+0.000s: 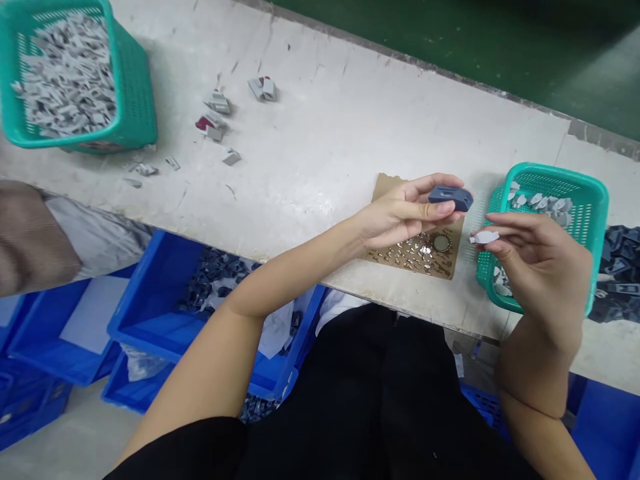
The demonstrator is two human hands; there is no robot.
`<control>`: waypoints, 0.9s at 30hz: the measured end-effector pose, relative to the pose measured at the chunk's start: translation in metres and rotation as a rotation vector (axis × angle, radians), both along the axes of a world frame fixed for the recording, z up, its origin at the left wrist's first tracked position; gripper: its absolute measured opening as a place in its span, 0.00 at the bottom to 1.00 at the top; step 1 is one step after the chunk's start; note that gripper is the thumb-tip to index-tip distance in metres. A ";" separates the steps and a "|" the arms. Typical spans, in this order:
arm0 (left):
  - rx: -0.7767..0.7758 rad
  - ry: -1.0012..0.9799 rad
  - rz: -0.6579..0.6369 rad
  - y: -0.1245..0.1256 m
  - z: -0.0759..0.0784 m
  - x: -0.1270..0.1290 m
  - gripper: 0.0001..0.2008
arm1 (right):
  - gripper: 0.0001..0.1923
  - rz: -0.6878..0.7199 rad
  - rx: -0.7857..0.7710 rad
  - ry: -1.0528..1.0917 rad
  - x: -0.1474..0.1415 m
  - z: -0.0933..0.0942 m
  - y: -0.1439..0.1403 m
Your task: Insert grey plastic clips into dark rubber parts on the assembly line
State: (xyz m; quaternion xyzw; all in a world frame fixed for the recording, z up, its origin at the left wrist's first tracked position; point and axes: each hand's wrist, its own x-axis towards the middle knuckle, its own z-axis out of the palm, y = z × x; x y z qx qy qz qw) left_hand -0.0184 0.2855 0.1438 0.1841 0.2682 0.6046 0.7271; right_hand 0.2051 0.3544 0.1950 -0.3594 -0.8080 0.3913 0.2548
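Observation:
My left hand [400, 212] pinches a dark blue plastic housing [450, 197] between thumb and fingers, above the table. Close by on the right, my right hand [540, 257] holds a small white plastic piece [484, 237] by its edges, its narrow end pointing toward the housing. The two parts are apart. Below my left hand lies a brown cardboard sheet [415, 260] scattered with small shiny metal pieces and a round dark-rimmed part [441, 243]. Behind my right hand stands a green basket [583, 177] with small white pieces in it, partly hidden by the hand.
Dark blue parts [623, 267] are heaped at the right. A green basket [140, 93] full of grey pieces stands at the far left, with loose grey pieces [217, 103] nearby. Blue bins [155, 280] sit below the table edge. Another person's sleeve [35, 237] shows at left.

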 end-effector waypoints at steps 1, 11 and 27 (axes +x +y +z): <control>-0.002 0.004 0.018 0.001 0.001 0.000 0.09 | 0.08 -0.003 0.107 -0.037 -0.001 -0.002 -0.001; -0.043 -0.046 0.109 0.008 0.016 -0.008 0.21 | 0.12 0.230 0.450 -0.311 -0.010 -0.014 -0.003; -0.023 -0.035 0.072 0.005 0.017 -0.009 0.17 | 0.10 0.357 0.719 -0.418 -0.014 -0.018 -0.002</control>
